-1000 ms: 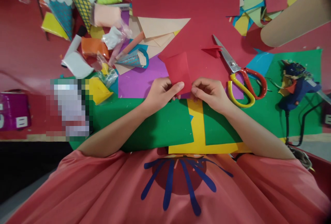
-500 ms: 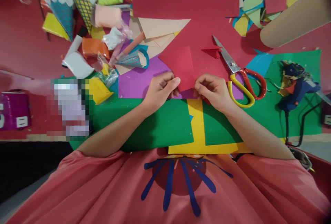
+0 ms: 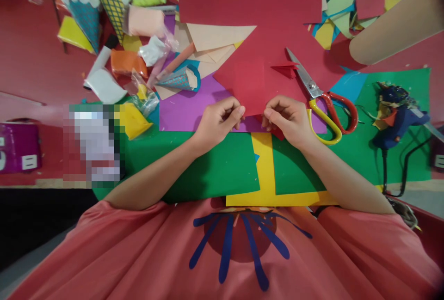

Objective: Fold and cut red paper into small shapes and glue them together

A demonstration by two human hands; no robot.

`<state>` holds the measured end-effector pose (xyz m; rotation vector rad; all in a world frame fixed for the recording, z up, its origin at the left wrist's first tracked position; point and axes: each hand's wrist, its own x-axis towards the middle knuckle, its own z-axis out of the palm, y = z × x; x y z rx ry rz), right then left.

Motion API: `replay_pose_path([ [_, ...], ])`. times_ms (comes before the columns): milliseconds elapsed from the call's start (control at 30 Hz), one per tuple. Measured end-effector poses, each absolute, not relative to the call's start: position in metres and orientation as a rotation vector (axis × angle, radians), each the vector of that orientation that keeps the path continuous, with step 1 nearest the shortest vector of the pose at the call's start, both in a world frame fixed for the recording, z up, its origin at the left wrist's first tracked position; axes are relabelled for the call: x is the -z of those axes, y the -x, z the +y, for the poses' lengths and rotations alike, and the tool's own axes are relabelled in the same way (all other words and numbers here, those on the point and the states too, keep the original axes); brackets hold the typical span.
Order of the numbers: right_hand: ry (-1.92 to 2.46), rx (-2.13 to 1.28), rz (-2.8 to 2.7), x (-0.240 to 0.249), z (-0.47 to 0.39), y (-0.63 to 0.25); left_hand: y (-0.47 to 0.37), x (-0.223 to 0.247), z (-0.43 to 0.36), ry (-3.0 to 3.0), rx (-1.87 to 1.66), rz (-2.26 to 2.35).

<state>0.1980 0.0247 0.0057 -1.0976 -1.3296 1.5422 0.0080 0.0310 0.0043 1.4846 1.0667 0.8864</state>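
Between my hands is a small red square of paper [image 3: 250, 88], held up over the purple sheet [image 3: 187, 111]. My left hand [image 3: 224, 119] pinches its lower left corner between thumb and fingers. My right hand [image 3: 286, 119] has its thumb and forefinger closed at the lower right corner. Another red paper piece [image 3: 277, 133] shows below my right hand, partly hidden. Scissors [image 3: 314, 88] with one red and one yellow handle lie slightly open just right of my right hand. A folded red paper piece [image 3: 286, 68] lies by their blades.
Green sheets [image 3: 208, 166] and a yellow sheet [image 3: 265, 170] lie nearest me. A blue glue gun [image 3: 398, 122] with its cord rests at right, below a cardboard tube [image 3: 391, 27]. Clay packets [image 3: 128, 63] and decorated paper cones [image 3: 83, 15] crowd the left; paper scraps [image 3: 342, 4] lie upper right.
The red square has turned from a tilted to a nearly straight position between my hands. Both hands have moved only slightly.
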Motion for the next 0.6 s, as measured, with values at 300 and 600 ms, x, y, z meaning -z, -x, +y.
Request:
replay_pose_path([
  [300, 1.108, -1.526, -1.325, -0.0064, 0.0249, -0.1982, -0.0091, -0.0021, 0.0303, -1.445, -0.891, 1.052],
  [600, 1.135, -1.524, -1.304, -0.0063, 0.0248, -0.1994, -0.0079, -0.002, 0.029, -1.514, -0.833, 1.066],
])
